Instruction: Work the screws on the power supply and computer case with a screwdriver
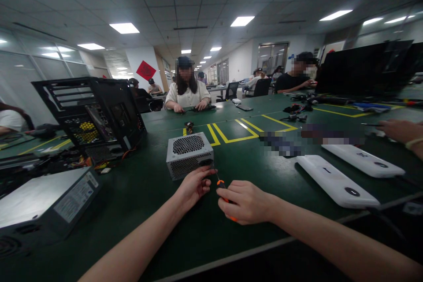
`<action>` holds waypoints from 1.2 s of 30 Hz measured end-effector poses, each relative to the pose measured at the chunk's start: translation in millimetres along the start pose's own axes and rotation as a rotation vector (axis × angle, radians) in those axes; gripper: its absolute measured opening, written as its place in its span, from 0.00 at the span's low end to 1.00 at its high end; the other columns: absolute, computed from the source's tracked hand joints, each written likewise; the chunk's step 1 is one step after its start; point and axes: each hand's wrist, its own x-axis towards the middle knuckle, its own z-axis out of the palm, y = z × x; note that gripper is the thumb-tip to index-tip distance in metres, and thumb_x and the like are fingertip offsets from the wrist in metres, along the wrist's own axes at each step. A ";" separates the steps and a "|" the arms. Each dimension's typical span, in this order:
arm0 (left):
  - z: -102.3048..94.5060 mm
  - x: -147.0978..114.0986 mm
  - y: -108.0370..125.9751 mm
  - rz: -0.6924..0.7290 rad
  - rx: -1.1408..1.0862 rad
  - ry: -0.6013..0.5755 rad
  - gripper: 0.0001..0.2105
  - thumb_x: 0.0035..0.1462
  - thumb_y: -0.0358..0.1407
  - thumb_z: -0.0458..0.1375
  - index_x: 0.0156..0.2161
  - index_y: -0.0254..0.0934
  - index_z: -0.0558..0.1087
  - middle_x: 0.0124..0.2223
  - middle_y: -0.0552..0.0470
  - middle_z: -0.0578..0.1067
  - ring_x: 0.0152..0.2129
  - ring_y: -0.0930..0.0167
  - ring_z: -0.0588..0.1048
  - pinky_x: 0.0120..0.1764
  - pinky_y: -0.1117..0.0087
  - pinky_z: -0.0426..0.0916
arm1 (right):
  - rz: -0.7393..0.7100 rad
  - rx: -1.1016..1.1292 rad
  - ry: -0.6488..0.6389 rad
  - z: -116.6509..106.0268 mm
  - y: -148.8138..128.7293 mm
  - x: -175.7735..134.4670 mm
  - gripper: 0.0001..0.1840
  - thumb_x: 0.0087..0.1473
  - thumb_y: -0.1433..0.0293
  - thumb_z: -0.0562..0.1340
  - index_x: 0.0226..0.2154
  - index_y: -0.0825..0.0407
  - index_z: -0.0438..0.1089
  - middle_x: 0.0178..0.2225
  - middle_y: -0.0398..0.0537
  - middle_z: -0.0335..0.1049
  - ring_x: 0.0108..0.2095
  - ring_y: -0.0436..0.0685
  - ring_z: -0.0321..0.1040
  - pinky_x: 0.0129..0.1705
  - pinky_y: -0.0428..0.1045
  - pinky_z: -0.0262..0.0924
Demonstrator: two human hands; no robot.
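A grey metal computer power supply with honeycomb vents stands on the green table in front of me. My left hand is at its near right corner, with thumb and forefinger close together by the screwdriver's thin shaft. The other fingers curl inward. Whatever lies between those fingertips is too small to make out. My right hand is wrapped round the orange and black handle of a screwdriver. The shaft points up and away, toward the left fingertips and the power supply's lower right edge.
At the left stand an open black computer case and a second power supply near loose cables. Two white devices lie at the right, near another person's hand. Across the table, a person handles a dark object.
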 end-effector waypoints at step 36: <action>1.2 -3.0 0.1 -0.015 -0.022 -0.001 0.16 0.49 0.29 0.55 0.45 0.34 0.62 0.42 0.47 0.71 0.16 0.83 0.65 0.18 0.80 0.59 | 0.207 0.155 0.115 3.7 1.2 -4.0 0.05 0.48 0.75 0.55 0.32 0.55 0.63 0.36 0.49 0.68 0.29 0.49 0.63 0.29 0.45 0.57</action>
